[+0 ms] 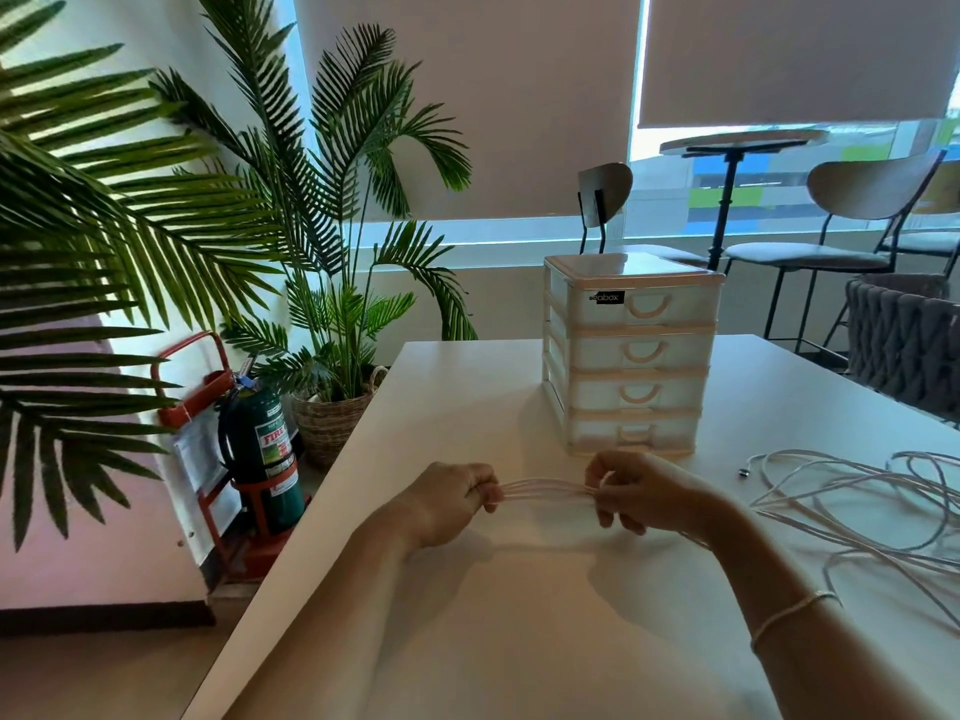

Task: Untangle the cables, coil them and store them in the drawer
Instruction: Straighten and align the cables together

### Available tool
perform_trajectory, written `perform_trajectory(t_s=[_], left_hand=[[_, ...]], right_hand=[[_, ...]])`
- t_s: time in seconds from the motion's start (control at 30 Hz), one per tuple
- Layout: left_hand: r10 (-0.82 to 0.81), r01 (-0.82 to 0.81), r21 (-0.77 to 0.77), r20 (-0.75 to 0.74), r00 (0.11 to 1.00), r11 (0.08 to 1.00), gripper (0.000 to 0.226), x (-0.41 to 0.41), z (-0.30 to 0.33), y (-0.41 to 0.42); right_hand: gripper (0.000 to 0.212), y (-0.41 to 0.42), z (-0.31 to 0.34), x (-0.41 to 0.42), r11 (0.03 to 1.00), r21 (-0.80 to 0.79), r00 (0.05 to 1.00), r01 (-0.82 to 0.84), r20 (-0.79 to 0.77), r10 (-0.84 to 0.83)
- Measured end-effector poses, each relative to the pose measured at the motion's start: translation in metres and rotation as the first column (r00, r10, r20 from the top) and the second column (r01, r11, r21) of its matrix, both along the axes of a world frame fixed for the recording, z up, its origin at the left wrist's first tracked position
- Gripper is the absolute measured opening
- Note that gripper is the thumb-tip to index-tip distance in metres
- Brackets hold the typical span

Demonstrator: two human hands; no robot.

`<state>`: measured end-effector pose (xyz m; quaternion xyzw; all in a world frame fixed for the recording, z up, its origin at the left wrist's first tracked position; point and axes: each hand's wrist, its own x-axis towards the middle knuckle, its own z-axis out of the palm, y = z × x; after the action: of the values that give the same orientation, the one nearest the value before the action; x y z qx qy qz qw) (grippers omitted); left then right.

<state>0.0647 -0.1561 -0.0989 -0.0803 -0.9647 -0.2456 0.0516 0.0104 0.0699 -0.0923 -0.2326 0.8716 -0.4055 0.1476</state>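
From the head view, a person sits at a white table [519, 641] and holds a short bundle of white cable strands [545, 488] stretched level between both hands, just above the tabletop. The left hand [452, 504] has its fingers curled round one end of the bundle; the right hand [634, 493] pinches the other end, fingers bent over the strands (a thin bracelet sits on that wrist). The bundle hangs close in front of the small four-drawer plastic unit [631, 356], whose drawers are all pushed in, and it does not touch the unit.

To the right of the hands, a loose tangle of white cables [857, 511] sprawls over the table and runs off the picture's right edge; one plug end [744, 472] lies near the foot of the drawer unit. The table's left edge runs diagonally away from the person, with bare tabletop between it and the left hand. Beyond that edge stand a green fire extinguisher [265, 449] in a red stand and a potted palm [332, 304]. Behind the table are chairs [852, 220] and a woven basket [904, 340].
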Motion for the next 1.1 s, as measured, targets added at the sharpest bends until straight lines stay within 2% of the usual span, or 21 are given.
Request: perform_trajectory(t_s=[0.1, 0.17, 0.2, 0.3, 0.37, 0.4, 0.47, 0.53, 0.57, 0.63, 0.7, 0.77, 0.9, 1.0, 1.1], left_hand=[[0.013, -0.013, 0.005, -0.028, 1.0, 1.0, 0.025, 0.0, 0.0, -0.003], [0.029, -0.029, 0.003, -0.033, 0.999, 1.0, 0.025, 0.0, 0.0, -0.006], [0.033, -0.033, -0.001, -0.03, 0.999, 0.999, 0.025, 0.0, 0.0, -0.008], [0.039, -0.039, -0.02, -0.013, 0.999, 0.999, 0.026, 0.0, 0.0, -0.01], [0.04, -0.04, -0.026, -0.009, 0.999, 0.999, 0.026, -0.001, 0.001, -0.009], [0.034, -0.034, -0.032, -0.004, 0.999, 0.999, 0.026, -0.001, 0.001, -0.008], [0.026, -0.025, -0.048, 0.015, 1.0, 0.999, 0.027, -0.001, 0.002, -0.004], [0.027, -0.026, -0.052, 0.024, 0.999, 0.998, 0.027, -0.002, 0.001, -0.002], [0.028, -0.027, -0.052, 0.022, 0.999, 0.998, 0.027, -0.002, 0.001, -0.002], [0.03, -0.029, -0.053, 0.009, 1.0, 0.998, 0.026, -0.003, 0.0, -0.004], [0.03, -0.03, -0.046, -0.004, 1.0, 0.998, 0.026, -0.002, 0.0, -0.004], [0.025, -0.026, -0.03, -0.016, 1.0, 0.999, 0.026, -0.002, 0.0, -0.003], [0.023, -0.023, 0.019, -0.025, 0.999, 1.0, 0.024, -0.002, 0.0, -0.001], [-0.001, 0.001, 0.017, -0.045, 0.999, 1.0, 0.025, 0.0, 0.001, 0.002], [-0.002, 0.003, 0.017, -0.057, 0.998, 1.0, 0.026, -0.001, 0.0, 0.003]], right_hand=[[0.028, 0.026, -0.001, -0.011, 0.972, 0.197, 0.982, 0.125, -0.167, -0.092], [0.034, 0.051, 0.0, -0.02, 0.931, 0.226, 0.943, 0.287, -0.238, -0.233], [0.034, 0.063, 0.002, -0.023, 0.889, 0.272, 0.912, 0.369, -0.293, -0.289], [0.021, 0.08, 0.012, -0.021, 0.679, 0.48, 0.821, 0.556, -0.443, -0.359], [0.035, 0.076, 0.015, -0.017, 0.63, 0.551, 0.834, 0.548, -0.421, -0.357], [0.05, 0.068, 0.018, -0.014, 0.657, 0.57, 0.866, 0.493, -0.393, -0.308], [0.072, 0.042, 0.018, -0.006, 0.776, 0.513, 0.906, 0.366, -0.386, -0.173], [0.073, 0.009, 0.016, 0.005, 0.905, 0.372, 0.914, 0.207, -0.403, -0.044], [0.067, -0.007, 0.014, 0.01, 0.943, 0.304, 0.911, 0.135, -0.412, 0.002], [0.039, -0.031, 0.009, 0.02, 0.96, 0.272, 0.899, 0.063, -0.433, 0.064], [0.024, -0.04, 0.002, 0.023, 0.959, 0.279, 0.91, 0.05, -0.409, 0.071], [0.019, -0.038, -0.001, 0.021, 0.979, 0.2, 0.948, 0.037, -0.316, 0.029], [0.009, -0.033, -0.002, 0.017, 0.995, -0.047, 0.995, 0.092, -0.032, -0.093], [0.019, -0.034, -0.004, 0.015, 0.991, -0.061, 0.992, 0.121, -0.02, -0.122], [0.015, -0.032, 0.0, 0.019, 0.995, -0.063, 0.997, 0.074, 0.034, -0.071]])
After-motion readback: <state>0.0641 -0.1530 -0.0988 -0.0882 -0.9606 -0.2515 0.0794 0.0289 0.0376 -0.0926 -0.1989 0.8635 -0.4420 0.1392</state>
